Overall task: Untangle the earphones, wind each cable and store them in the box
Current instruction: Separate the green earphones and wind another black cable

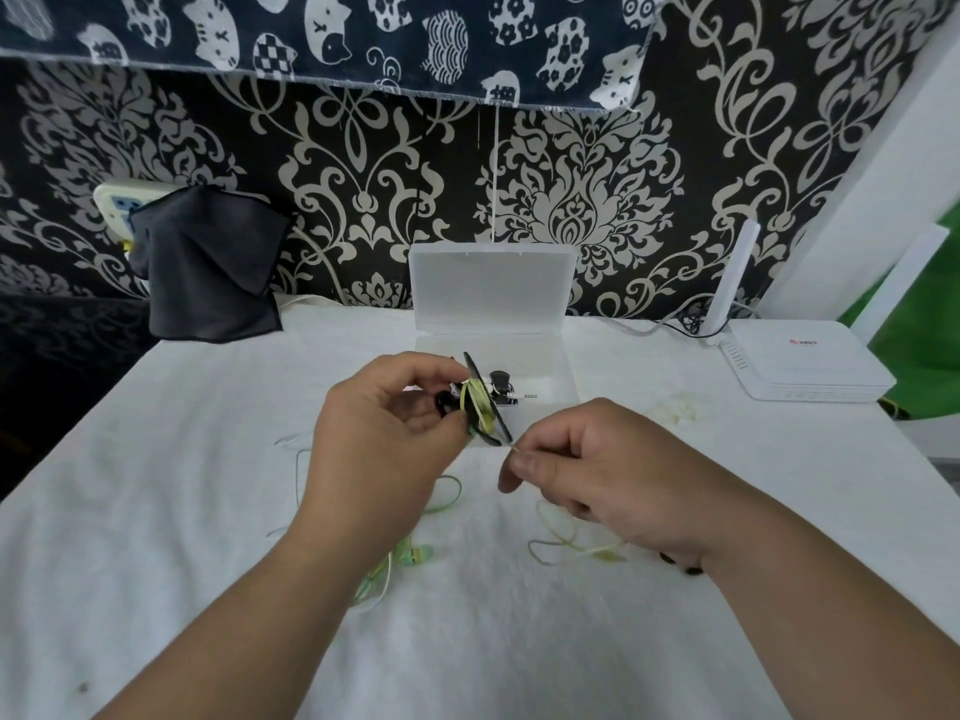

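A flat black winder [496, 428] is gripped by the left hand [384, 423] so the green earphone cable [479, 405], pinched taut by the right hand [597, 475] at 4 o'clock, can be wrapped. The open plastic box [493, 288] waits at 12 o'clock.

Both forearms enter from the bottom edge, angling up toward frame centre. Left hand [384, 423] sits just left of centre, back to camera, fingers curled, with thumb and fingertips gripping a black winder [493, 431]. Right hand [613, 475] is right of centre, slightly lower, thumb and forefinger pinching a thin cable [477, 400], other fingers curled under. Hands are near each other, not touching.
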`<state>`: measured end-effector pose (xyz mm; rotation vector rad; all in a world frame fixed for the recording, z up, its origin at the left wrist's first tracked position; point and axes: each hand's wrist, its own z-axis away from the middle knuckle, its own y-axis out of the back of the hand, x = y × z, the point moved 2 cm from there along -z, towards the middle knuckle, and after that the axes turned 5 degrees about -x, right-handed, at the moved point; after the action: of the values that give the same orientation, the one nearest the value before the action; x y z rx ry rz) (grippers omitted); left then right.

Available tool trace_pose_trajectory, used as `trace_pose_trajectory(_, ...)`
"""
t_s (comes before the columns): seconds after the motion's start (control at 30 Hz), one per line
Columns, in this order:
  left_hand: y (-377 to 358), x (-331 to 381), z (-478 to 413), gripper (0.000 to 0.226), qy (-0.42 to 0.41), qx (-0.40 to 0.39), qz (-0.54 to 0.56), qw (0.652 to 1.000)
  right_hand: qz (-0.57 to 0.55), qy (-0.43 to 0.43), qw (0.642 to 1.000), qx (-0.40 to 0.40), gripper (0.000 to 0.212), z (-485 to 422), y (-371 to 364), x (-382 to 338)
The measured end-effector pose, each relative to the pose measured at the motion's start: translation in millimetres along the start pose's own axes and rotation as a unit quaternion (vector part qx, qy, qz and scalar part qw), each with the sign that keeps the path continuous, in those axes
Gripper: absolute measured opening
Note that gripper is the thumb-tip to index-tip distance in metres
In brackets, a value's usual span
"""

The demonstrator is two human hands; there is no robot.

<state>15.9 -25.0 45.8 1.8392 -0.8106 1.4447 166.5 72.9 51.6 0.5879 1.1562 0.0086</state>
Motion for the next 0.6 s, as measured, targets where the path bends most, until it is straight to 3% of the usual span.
trace_pose_trajectory(0.27, -2.5, 2.6, 3.2, 0.042, -0.123, 0.028, -0.201, 0.971, -0.025, -0.028, 0.999, -0.031, 0.023, 4.6, 2.3, -3.5)
trace_pose_trajectory(0.6, -4.6, 2.1, 5.5, 0.041, -0.153, 0.045, -0.223, 0.962, -0.015, -0.031, 0.999, -0.04, 0.026, 8.0, 2.4, -8.4)
